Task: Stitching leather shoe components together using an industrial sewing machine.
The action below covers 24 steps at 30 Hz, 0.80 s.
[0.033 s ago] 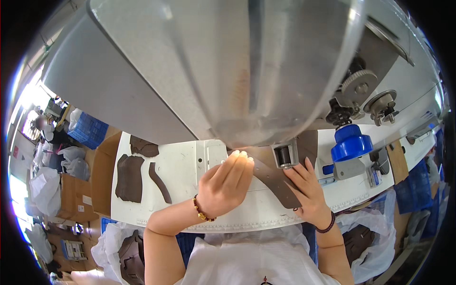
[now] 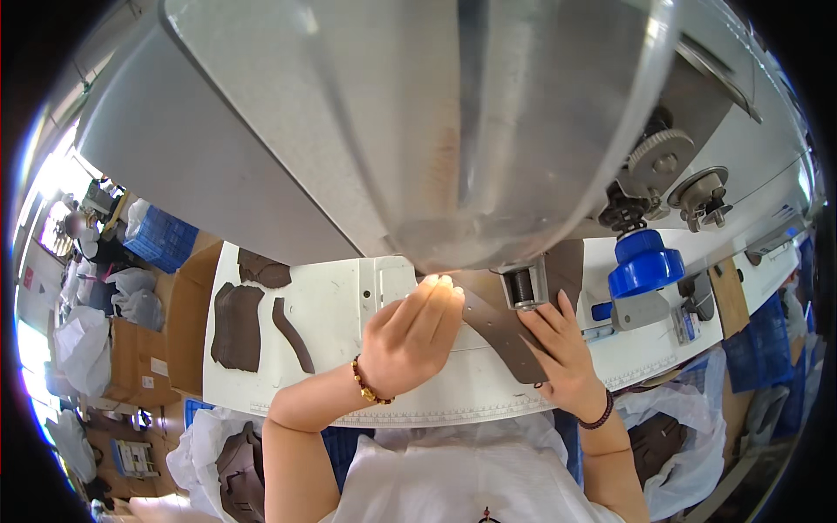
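A curved brown leather-like piece (image 2: 516, 353) with small holes along it lies on the white table under the head of a sewing machine (image 2: 288, 157). Beside a metal roller part (image 2: 524, 288), my right hand (image 2: 565, 353) rests on the piece, fingers stretched out and apart. At the piece's left edge is my left hand (image 2: 410, 336), its fingers pressed together and the tips brightly lit. What those fingertips pinch, if anything, is hidden. A clear plastic guard (image 2: 523, 174) covers much of the machine's front, and the needle area cannot be seen.
On the left of the white table (image 2: 336, 331) are a brown stack (image 2: 236, 327), a curved strip (image 2: 293, 336) and another piece (image 2: 265, 271). A blue knob (image 2: 645, 266) stands at right. Plastic-lined bins (image 2: 196, 449) flank me; cardboard boxes (image 2: 139, 362) sit at left.
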### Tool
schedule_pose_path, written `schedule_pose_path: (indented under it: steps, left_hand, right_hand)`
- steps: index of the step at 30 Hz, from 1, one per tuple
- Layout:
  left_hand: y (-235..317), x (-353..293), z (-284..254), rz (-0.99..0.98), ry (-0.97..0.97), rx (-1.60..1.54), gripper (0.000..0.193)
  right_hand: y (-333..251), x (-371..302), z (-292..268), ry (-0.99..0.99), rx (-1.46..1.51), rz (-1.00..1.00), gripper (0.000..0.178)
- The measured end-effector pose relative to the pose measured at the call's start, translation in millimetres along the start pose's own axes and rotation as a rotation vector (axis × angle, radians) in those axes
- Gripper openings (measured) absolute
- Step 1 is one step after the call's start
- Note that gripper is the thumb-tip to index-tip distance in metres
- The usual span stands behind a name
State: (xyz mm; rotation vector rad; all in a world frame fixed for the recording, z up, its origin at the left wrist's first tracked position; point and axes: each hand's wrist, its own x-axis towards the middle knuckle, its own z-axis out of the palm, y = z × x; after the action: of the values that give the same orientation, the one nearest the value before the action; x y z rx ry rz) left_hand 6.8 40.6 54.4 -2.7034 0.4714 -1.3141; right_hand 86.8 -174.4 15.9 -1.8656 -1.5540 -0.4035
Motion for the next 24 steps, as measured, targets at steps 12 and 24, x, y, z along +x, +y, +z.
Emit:
schedule_pose_path:
  steps: [12,24]
  left_hand:
    - [-24,-7,5,0.003,-0.017,-0.195,0.022]
    - [-39,-7,5,-0.011,-0.060,-0.333,0.030]
  right_hand:
    - [-44,7,24,0.015,-0.238,-0.013,0.026]
    - [-62,14,44,0.052,-0.336,0.040,0.025]
